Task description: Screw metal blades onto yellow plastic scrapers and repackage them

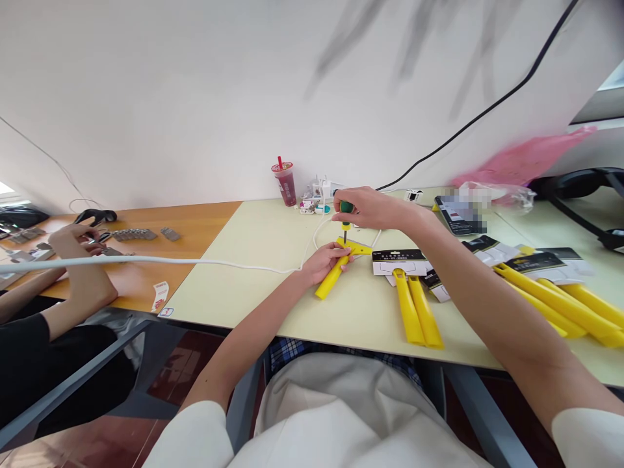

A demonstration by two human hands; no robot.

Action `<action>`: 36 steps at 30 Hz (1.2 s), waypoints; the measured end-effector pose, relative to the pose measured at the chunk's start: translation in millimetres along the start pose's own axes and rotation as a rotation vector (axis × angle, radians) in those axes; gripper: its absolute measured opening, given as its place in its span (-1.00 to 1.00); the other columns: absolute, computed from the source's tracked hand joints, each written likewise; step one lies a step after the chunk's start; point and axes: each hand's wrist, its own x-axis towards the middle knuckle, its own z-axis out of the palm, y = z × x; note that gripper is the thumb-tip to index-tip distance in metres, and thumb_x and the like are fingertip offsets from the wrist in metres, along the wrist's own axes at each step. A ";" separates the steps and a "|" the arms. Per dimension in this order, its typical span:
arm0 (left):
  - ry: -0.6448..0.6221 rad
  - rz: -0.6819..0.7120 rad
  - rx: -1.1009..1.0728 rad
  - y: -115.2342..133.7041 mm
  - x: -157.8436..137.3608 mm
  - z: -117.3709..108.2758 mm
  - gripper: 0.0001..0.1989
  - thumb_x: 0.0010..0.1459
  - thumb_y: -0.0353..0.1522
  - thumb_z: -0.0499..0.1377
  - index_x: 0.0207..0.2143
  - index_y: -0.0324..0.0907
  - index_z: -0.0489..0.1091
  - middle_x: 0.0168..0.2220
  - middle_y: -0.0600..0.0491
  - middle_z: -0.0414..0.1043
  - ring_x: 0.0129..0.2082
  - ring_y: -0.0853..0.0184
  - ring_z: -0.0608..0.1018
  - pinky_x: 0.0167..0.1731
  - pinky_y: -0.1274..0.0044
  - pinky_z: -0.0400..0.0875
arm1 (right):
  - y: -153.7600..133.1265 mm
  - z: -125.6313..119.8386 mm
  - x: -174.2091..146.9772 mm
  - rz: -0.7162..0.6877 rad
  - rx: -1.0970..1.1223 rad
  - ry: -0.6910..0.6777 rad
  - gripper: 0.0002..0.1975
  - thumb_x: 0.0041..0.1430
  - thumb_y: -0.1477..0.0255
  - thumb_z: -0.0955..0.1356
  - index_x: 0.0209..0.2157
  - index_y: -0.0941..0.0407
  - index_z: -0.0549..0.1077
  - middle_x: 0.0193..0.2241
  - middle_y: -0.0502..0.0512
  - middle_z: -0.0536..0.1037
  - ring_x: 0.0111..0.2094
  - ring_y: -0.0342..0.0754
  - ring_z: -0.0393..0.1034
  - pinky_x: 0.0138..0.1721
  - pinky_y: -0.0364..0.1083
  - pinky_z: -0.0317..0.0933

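A yellow scraper (330,282) with a wide head lies on the pale table, its handle slanting towards me. My left hand (322,265) is closed around it just below the head. Above it, my right hand (363,207) grips the green and yellow handle of a screwdriver (346,226). The screwdriver stands upright with its tip down at the scraper's head; whether the tip sits in a screw is too small to tell. Just right of the scraper lie two more yellow scrapers (414,311) with a black-and-white packaging card (397,260) over their heads.
More carded yellow scrapers (560,302) lie at the right, near a dark box (461,214) and a pink plastic bag (521,159). A drink cup (285,185) and chargers (322,192) stand by the wall. A white cable (234,264) crosses leftwards. At left, a co-worker's hands (78,240) handle small grey parts.
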 end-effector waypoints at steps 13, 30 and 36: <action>-0.007 -0.010 0.005 2.1 -3.3 2.0 -0.63 0.21 -0.59 0.48 -0.26 -0.17 0.32 -0.18 -0.03 0.54 -0.27 0.35 0.63 -0.48 0.56 0.31 | 5.1 2.1 3.4 -0.062 0.004 0.023 -0.75 0.39 0.12 0.38 -0.21 0.00 0.47 -0.16 0.15 0.69 -0.12 0.15 0.52 -0.10 0.06 0.25; 0.007 -0.004 0.001 1.3 -3.8 3.9 -0.64 0.22 -0.61 0.45 -0.27 -0.18 0.31 -0.14 -0.06 0.55 -0.28 0.36 0.65 -0.50 0.57 0.30 | 1.8 3.4 3.2 -0.046 -0.034 0.043 -0.75 0.39 0.13 0.37 -0.24 0.01 0.48 -0.20 0.16 0.67 -0.15 0.14 0.50 -0.09 0.06 0.24; 0.023 -0.008 0.004 1.9 -2.7 3.9 -0.58 0.18 -0.59 0.50 -0.27 -0.15 0.28 -0.21 0.01 0.53 -0.29 0.38 0.63 -0.50 0.58 0.30 | 4.7 0.6 -3.2 -0.042 0.026 0.003 -0.74 0.24 0.33 0.41 -0.04 0.01 0.51 0.05 0.26 0.66 -0.07 0.21 0.52 -0.05 0.13 0.33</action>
